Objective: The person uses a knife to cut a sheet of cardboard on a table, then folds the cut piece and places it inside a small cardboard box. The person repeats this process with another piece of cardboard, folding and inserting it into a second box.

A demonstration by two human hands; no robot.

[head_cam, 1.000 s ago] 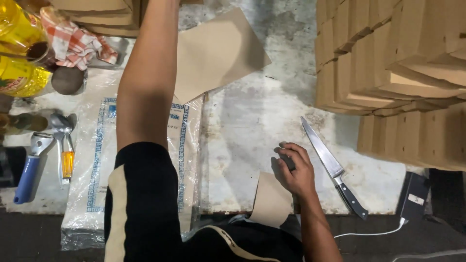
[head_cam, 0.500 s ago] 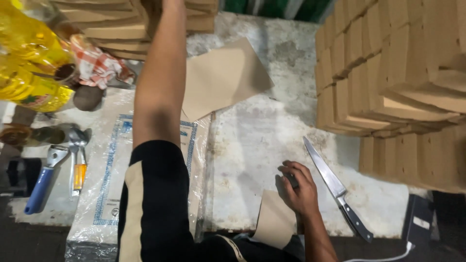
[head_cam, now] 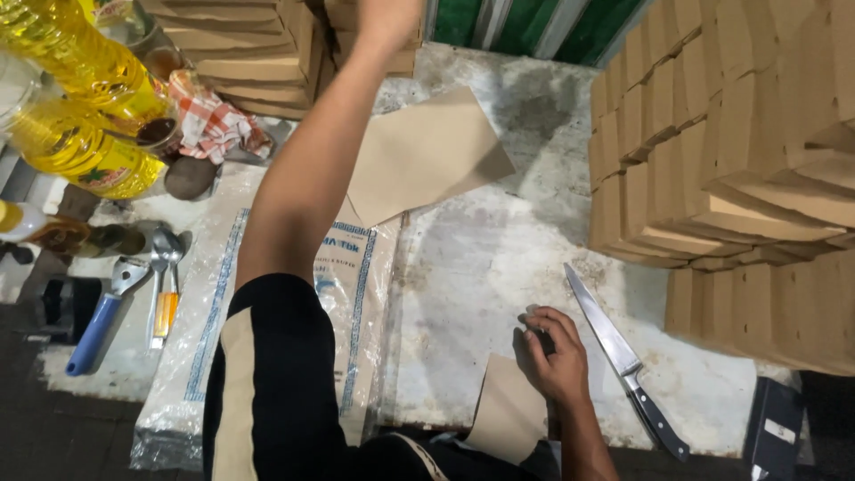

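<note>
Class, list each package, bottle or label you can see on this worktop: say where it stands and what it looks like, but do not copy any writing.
Plastic sack: flat under the raised left arm, clear-white with blue border lines.
Oil bottles: far left, clear plastic, yellow liquid, red-and-green labels.
Folded cardboard boxes: stacked at right, plain brown.
More brown boxes: stacked at top, by the left hand.

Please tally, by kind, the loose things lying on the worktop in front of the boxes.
Brown paper sheets: 2
Knife: 1
Oil bottles: 2
Blue-handled tool: 1
Checked cloth: 1
Total: 7
</note>
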